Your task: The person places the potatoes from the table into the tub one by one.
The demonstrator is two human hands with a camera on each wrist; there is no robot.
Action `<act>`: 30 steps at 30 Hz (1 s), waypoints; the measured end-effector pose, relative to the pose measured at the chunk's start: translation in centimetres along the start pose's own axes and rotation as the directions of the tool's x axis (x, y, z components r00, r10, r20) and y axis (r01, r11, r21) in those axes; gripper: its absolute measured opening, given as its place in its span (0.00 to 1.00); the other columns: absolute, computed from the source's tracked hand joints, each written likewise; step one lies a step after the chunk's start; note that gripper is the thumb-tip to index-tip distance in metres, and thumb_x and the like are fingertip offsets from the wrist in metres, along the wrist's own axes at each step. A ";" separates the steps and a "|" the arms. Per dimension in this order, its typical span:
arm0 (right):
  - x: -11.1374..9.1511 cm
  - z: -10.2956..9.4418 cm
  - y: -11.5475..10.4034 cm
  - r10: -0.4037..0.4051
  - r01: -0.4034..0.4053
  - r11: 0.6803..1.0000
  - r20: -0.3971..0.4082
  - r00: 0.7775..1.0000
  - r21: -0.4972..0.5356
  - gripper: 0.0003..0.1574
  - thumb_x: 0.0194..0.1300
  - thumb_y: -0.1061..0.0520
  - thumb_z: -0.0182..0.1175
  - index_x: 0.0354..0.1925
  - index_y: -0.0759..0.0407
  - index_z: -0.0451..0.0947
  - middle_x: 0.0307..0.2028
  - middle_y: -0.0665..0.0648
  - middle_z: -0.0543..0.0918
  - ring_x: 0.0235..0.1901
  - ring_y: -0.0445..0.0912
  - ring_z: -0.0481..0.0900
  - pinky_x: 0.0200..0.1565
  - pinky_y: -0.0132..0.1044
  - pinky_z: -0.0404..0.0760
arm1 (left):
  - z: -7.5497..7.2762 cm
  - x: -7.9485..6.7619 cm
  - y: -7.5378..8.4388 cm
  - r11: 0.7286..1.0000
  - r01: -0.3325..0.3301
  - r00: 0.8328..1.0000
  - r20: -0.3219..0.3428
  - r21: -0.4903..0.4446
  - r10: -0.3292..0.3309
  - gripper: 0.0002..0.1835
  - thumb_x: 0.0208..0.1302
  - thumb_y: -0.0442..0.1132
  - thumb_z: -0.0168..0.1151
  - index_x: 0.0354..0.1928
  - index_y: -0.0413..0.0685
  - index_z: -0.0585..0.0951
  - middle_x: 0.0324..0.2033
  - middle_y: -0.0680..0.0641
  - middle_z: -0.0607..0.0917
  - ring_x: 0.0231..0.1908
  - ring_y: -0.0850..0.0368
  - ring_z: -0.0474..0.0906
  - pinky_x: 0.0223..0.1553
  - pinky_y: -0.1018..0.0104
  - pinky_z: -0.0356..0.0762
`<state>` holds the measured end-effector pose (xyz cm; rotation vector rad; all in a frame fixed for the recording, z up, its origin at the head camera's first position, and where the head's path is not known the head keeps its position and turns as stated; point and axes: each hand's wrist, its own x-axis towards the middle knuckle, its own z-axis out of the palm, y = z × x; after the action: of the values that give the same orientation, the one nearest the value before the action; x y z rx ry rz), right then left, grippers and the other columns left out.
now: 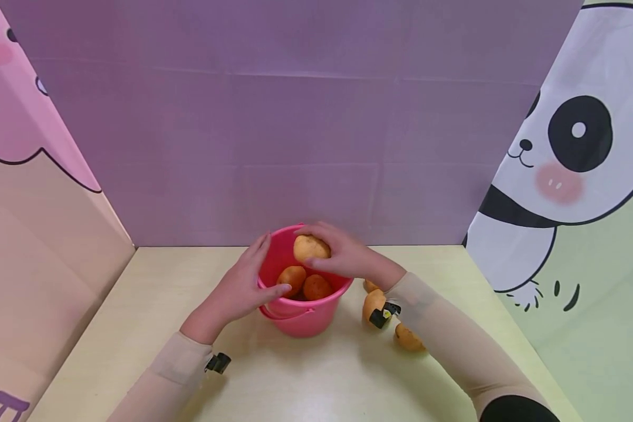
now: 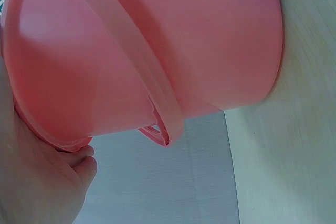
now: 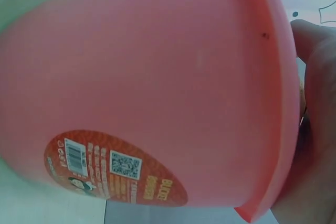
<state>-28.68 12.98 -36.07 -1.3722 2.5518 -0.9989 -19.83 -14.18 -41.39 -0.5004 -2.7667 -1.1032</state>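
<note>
A pink plastic bucket (image 1: 306,325) stands upright on the table. The left hand (image 1: 245,287) grips its left rim, thumb over the front edge; in the left wrist view that hand (image 2: 44,177) is at the rim, fingertips against the outside. Above the bucket's mouth, the right hand (image 1: 343,252) holds a pale potato (image 1: 312,250) between thumb and fingers. Two browner potatoes, one on the left (image 1: 292,278) and one on the right (image 1: 317,287), lie inside. The right wrist view shows mostly the bucket's side with an oval label (image 3: 115,169), the hand (image 3: 315,114) partly hidden behind the rim.
Several potatoes lie on the table right of the bucket, one (image 1: 373,306) partly covered by the right wrist camera and another (image 1: 408,338) beside the sleeve. The bucket's handle (image 2: 142,61) hangs down in front. A purple wall (image 1: 306,146) rises behind the table (image 1: 295,387).
</note>
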 end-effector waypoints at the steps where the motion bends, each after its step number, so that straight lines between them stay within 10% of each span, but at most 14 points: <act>1: 0.1 0.1 0.0 -0.003 0.003 1.000 0.008 1.000 0.003 0.41 0.73 0.48 0.71 0.78 0.54 0.74 0.70 0.54 0.78 0.65 0.50 0.77 0.61 0.45 0.87 | 0.0 0.0 0.0 1.000 0.004 1.000 0.000 -0.002 -0.004 0.68 0.63 0.63 0.79 0.91 0.50 0.46 0.89 0.42 0.50 0.83 0.32 0.57 0.60 0.33 0.85; 30: 1.6 0.8 -0.7 0.000 -0.008 0.999 0.162 0.987 0.051 0.46 0.69 0.51 0.77 0.79 0.53 0.72 0.71 0.54 0.77 0.68 0.50 0.75 0.58 0.44 0.90 | 0.1 0.0 -0.1 0.999 -0.023 1.000 -0.008 0.029 0.023 0.67 0.65 0.65 0.77 0.91 0.46 0.47 0.89 0.42 0.50 0.84 0.33 0.55 0.64 0.33 0.82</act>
<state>-28.83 11.06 -35.92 -1.3740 2.3940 -0.9054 -19.86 -14.17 -41.54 -0.5217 -2.7588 -1.0568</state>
